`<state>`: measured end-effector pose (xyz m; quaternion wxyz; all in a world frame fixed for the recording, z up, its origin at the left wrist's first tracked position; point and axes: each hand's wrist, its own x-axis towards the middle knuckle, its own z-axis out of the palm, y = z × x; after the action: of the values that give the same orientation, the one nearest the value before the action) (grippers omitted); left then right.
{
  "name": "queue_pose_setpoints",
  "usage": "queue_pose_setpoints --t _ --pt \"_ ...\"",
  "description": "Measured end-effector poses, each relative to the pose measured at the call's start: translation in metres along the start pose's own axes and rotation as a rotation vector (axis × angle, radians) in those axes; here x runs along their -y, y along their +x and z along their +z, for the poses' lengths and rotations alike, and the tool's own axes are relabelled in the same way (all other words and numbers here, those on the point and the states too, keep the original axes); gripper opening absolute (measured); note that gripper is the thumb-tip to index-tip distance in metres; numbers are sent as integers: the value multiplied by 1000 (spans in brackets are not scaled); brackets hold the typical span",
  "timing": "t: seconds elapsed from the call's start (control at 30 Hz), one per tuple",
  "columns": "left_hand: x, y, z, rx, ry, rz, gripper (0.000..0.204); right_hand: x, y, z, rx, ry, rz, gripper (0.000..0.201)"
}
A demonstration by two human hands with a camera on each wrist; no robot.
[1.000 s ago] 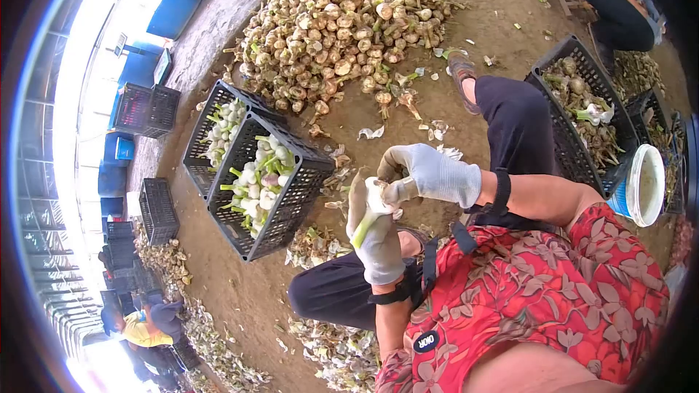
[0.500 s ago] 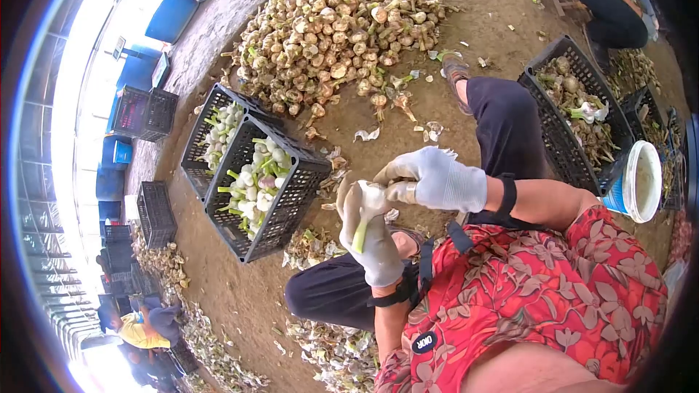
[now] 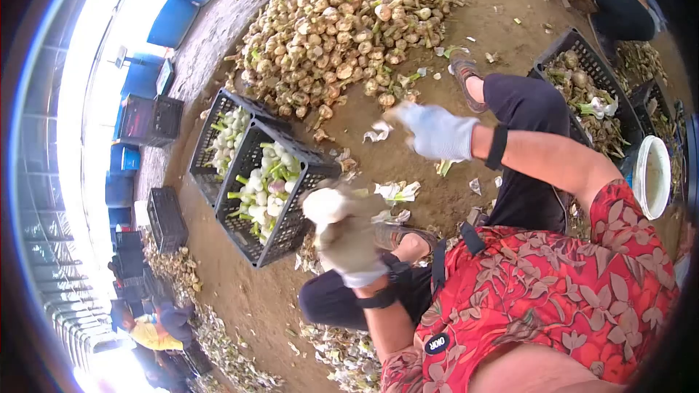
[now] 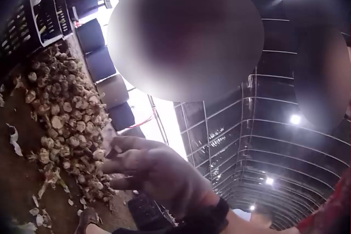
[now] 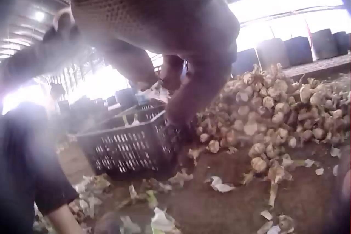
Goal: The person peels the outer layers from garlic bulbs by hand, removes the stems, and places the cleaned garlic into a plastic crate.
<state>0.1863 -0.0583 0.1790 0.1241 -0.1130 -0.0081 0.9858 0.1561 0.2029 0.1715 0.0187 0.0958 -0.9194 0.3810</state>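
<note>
My gloved left hand (image 3: 354, 236) holds a pale garlic bulb (image 3: 325, 206), blurred by motion, beside the near black crate (image 3: 271, 251). That crate contains clean white garlic with trimmed green stems (image 3: 266, 185). Reaching forward, my gloved right hand (image 3: 437, 132) is near the front of a large heap of unpeeled garlic (image 3: 342, 36). In the left wrist view, the right hand (image 4: 159, 173) shows spread fingers and overlaps the heap. From the right wrist view, its fingers (image 5: 200, 88) bend loosely downward with no bulb between them.
A second crate of clean garlic (image 3: 227, 135) adjoins the near one. On my right stand a crate of rough garlic and leaves (image 3: 582, 102) and a white bucket (image 3: 650, 178). Husks (image 3: 397, 191) litter the dirt floor. Other people (image 3: 619, 0) sit farther off.
Both hands were together at the bulb, right fingers on it. Now they are apart: the left has moved with the bulb toward the near crate, the right forward toward the heap.
</note>
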Motion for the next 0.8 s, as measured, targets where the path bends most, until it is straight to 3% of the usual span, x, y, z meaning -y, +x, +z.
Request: queue_pose_setpoints --t 0.03,0.1,0.13,0.2,0.23,0.27,0.3,0.37,0.47,0.57,0.6,0.7,0.8 --pt "-5 12 19 95 49 35 59 2 13 -17 -67 44 -7 37" --pt "-46 45 21 -33 -13 109 50 12 35 -68 204 656 268 47" --pt "-66 62 23 -96 -40 149 47 -9 46 -66 171 920 298 48" --pt "-44 90 34 -89 340 199 44 -32 54 -59 58 1087 221 47" --pt "-21 99 30 50 596 188 44 -38 56 -56 8 1170 177 46" --pt "29 99 44 -28 859 335 41 -42 56 -55 21 1409 266 47" --pt "71 98 60 -85 1184 396 39 -48 54 -49 45 1411 300 54" --pt "112 105 57 -24 1437 377 36 -27 47 -53 56 1322 208 58" --pt "141 123 39 213 1292 214 35 -22 48 -46 71 1304 258 60" --pt "158 129 32 159 1299 238 32 -24 44 -35 -22 1308 309 61" --pt "160 130 29 155 1277 235 32 -30 43 -26 -48 1374 242 61" --pt "165 132 24 170 1251 248 32 -12 38 -41 -157 1419 297 48" --pt "164 133 22 218 1274 275 30 -14 35 -40 -154 1332 282 47"
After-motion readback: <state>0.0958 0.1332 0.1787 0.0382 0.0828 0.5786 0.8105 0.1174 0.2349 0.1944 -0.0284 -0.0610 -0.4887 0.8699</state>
